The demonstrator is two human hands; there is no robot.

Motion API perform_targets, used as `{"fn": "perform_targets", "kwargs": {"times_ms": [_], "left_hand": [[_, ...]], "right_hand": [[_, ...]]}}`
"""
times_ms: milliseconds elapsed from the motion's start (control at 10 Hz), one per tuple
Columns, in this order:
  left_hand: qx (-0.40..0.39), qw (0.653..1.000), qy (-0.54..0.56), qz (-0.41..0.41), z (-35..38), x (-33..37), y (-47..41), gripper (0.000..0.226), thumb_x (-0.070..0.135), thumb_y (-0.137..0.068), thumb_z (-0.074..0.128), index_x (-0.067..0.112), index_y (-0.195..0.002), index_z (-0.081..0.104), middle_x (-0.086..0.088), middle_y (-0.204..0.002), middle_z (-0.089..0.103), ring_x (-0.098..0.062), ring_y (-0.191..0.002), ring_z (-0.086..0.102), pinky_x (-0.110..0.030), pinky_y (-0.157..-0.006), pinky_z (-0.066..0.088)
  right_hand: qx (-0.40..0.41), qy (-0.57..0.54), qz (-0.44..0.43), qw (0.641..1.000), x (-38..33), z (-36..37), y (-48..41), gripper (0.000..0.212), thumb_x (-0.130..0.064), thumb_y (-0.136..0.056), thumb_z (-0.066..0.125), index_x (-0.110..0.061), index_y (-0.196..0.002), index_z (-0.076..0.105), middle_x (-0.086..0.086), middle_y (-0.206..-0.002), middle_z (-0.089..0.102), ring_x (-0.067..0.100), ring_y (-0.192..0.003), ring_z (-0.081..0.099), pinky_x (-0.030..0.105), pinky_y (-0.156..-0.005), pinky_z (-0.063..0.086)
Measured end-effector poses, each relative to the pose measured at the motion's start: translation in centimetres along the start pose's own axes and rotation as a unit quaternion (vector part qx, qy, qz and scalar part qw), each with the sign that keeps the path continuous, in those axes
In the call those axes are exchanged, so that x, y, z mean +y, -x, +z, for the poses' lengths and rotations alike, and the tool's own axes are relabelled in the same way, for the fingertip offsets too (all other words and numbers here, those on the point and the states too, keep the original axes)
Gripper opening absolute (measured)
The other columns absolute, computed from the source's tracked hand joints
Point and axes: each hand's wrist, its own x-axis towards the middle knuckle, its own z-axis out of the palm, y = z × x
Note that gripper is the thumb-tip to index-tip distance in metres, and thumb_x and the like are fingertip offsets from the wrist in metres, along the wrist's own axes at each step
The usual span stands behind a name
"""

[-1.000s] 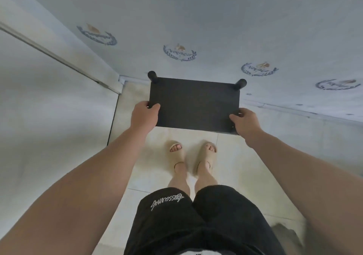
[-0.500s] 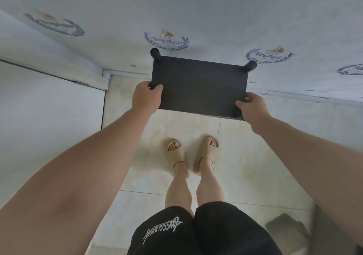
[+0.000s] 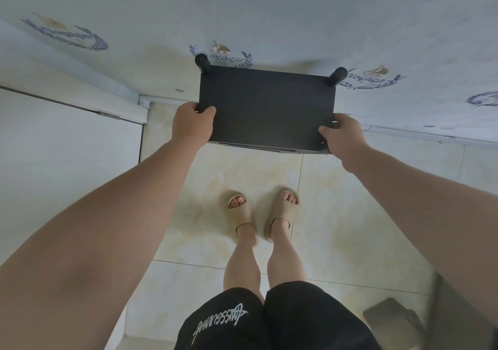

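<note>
Raised nearer the wall [image 3: 296, 12], the black stand [image 3: 266, 107] hangs from my left hand [image 3: 192, 127] and right hand [image 3: 341, 136], both curled round its near corners, and I fear one slip would drop it onto the feet [image 3: 238, 209] below it.

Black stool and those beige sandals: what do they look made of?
The black stool looks like painted wood or laminated board: its top is flat and matte, with no grain or shine, and its legs are rounded. Metal cannot be ruled out. The beige sandals look like moulded foam or soft rubber: thick, seamless and dull, each apparently one piece.
</note>
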Motion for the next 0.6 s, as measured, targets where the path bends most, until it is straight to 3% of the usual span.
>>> {"fn": "perform_targets", "kwargs": {"times_ms": [200,300,400,500,600], "left_hand": [[-0.019,0.999,-0.038,-0.015,-0.3,0.6,0.4,0.037,0.035,-0.098,0.054,0.009,-0.122,0.065,-0.007,-0.110,0.068,-0.029,-0.099,0.063,-0.033,-0.077,0.047],[-0.028,0.997,-0.058,-0.031,-0.5,1.1,0.8,0.051,0.035,-0.098,0.053,0.014,-0.144,0.046,-0.007,-0.134,0.059,-0.031,-0.118,0.058,-0.041,-0.094,0.049],[-0.004,0.986,-0.167,-0.002,-0.9,1.7,3.1,0.065,0.040,-0.097,0.053,0.019,-0.154,0.028,-0.009,-0.152,0.041,-0.035,-0.135,0.042,-0.050,-0.106,0.040],[0.000,0.965,-0.245,0.093,-1.8,2.1,6.7,0.067,0.045,-0.098,0.051,0.021,-0.155,0.025,-0.009,-0.161,0.027,-0.036,-0.147,0.024,-0.056,-0.112,0.031],[-0.030,0.948,-0.263,0.175,-2.6,2.7,11.3,0.066,0.048,-0.099,0.047,0.023,-0.156,0.025,-0.007,-0.165,0.020,-0.034,-0.151,0.015,-0.056,-0.116,0.027]], "right_hand": [[-0.001,0.044,-0.012,0.999,-0.1,-0.1,0.5,0.033,-0.014,-0.097,0.049,-0.016,-0.128,0.061,0.003,-0.113,0.069,0.023,-0.086,0.064,0.028,-0.065,0.050],[-0.001,0.057,-0.010,0.998,-0.4,0.1,1.2,0.045,-0.019,-0.098,0.050,-0.017,-0.143,0.049,0.003,-0.130,0.064,0.026,-0.096,0.063,0.032,-0.070,0.052],[0.003,0.129,-0.037,0.991,-0.9,0.0,3.6,0.058,-0.026,-0.100,0.051,-0.020,-0.155,0.032,0.003,-0.150,0.046,0.026,-0.113,0.053,0.031,-0.080,0.047],[0.003,0.216,-0.092,0.972,-1.3,-0.6,7.4,0.065,-0.031,-0.101,0.050,-0.021,-0.159,0.023,0.003,-0.162,0.028,0.031,-0.142,0.032,0.050,-0.113,0.035],[0.011,0.279,-0.136,0.951,-1.9,-1.2,12.2,0.068,-0.036,-0.103,0.048,-0.023,-0.161,0.016,0.001,-0.168,0.013,0.028,-0.153,0.013,0.052,-0.121,0.019]]}}
